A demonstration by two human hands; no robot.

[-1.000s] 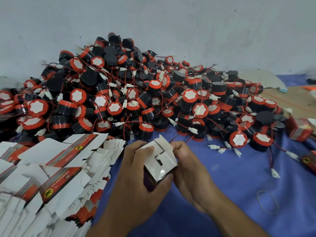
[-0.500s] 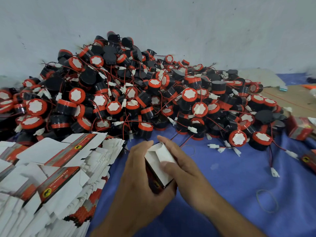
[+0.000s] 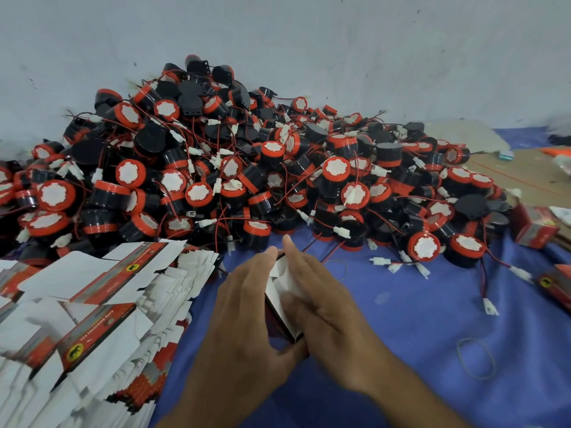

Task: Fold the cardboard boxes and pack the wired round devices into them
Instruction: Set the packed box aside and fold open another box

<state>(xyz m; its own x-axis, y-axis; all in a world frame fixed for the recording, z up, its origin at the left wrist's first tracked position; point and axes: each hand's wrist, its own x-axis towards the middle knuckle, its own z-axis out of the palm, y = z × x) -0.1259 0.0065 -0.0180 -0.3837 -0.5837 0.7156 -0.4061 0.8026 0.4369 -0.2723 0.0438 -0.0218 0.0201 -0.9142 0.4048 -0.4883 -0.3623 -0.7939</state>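
Note:
A small cardboard box (image 3: 279,291), white inside with a dark red and black outside, sits between my two hands above the blue cloth. My left hand (image 3: 244,316) wraps around its left side, thumb under the lower edge. My right hand (image 3: 321,301) lies flat over its white end flaps, fingers straight and pressing them. Behind lies a big heap of round black devices with orange rims (image 3: 247,168), red wires and white plugs. A fanned stack of flat unfolded boxes (image 3: 92,319) covers the lower left.
A blue cloth (image 3: 417,319) covers the work surface. Folded red boxes (image 3: 534,225) stand at the right edge, another red box (image 3: 556,285) below them. A rubber band (image 3: 475,356) lies at lower right. Loose white plugs (image 3: 489,305) trail on the cloth. A grey wall rises behind.
The box's end flaps stood open a second ago. My right hand has swept over them and flattened them down, while my left hand kept its hold on the box.

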